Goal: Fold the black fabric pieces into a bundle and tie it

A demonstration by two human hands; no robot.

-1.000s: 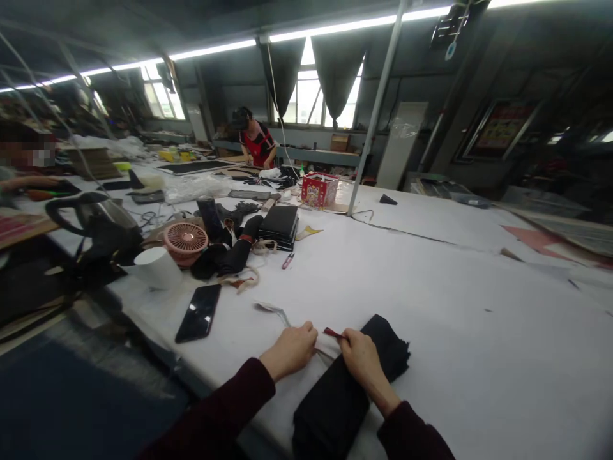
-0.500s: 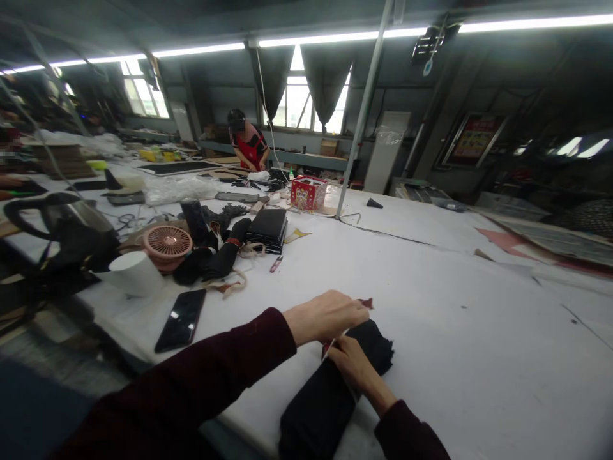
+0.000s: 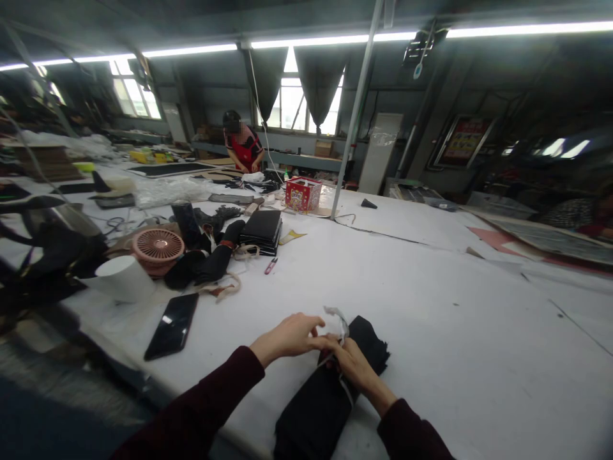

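A long black fabric bundle [image 3: 313, 409] lies slantwise near the table's front edge, with a pale strip [image 3: 339, 314] around its middle. My right hand [image 3: 355, 365] is closed on the strip, on top of the bundle. Just left of it is my left hand [image 3: 294, 335], its thumb and forefinger apart and its fingertips close to the right hand's fingers. Nothing shows between the left thumb and forefinger. A loose end of the strip curls up beyond the hands. Something dark red partly shows under the fingers.
Left on the white table [image 3: 421, 319] are a phone [image 3: 172, 326], a white roll [image 3: 123, 278], a pink fan [image 3: 158, 249], black folded pieces [image 3: 261, 230] and small snips [image 3: 271, 266]. Behind stand a red box [image 3: 302, 194] and a pole [image 3: 354, 121]. A person [image 3: 243, 147] works at the back.
My left hand has drawn back to the left and its thumb and forefinger have parted. The strip's loose end now stands up in view. The camera view has shifted slightly.
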